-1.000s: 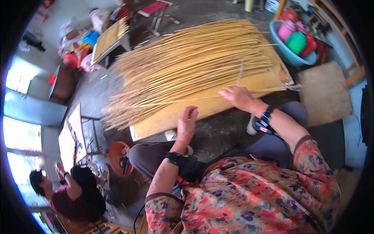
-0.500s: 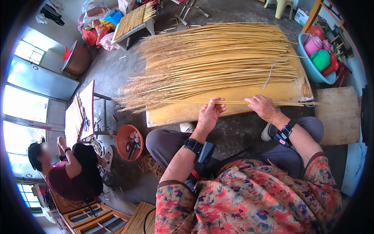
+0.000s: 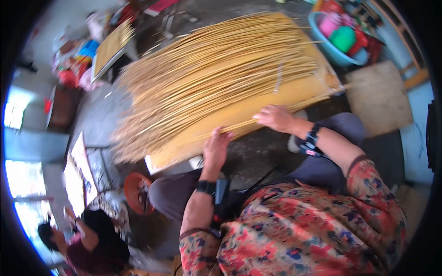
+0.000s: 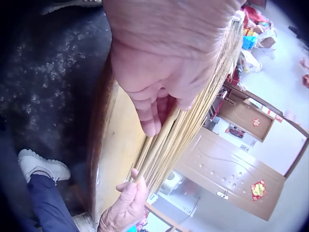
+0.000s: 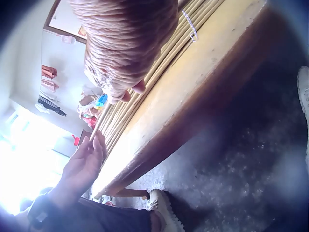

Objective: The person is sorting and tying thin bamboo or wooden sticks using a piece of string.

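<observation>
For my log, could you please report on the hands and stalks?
Left hand and right hand pinching slender stalks; spread stalks beyond, on yellow board; nothing seen in the way.

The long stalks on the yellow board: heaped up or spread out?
Spread out: the stalks lie side by side across the yellow board, which shows through a gap between them.

Floral red-and-blue shirt, dark trousers, black wrist straps, pale shoes.

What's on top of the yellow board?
Stalks cover most of the board, with a whitish string across some. The left hand and right hand hold more along its near edge. Anything beneath the stalks is hidden.
</observation>
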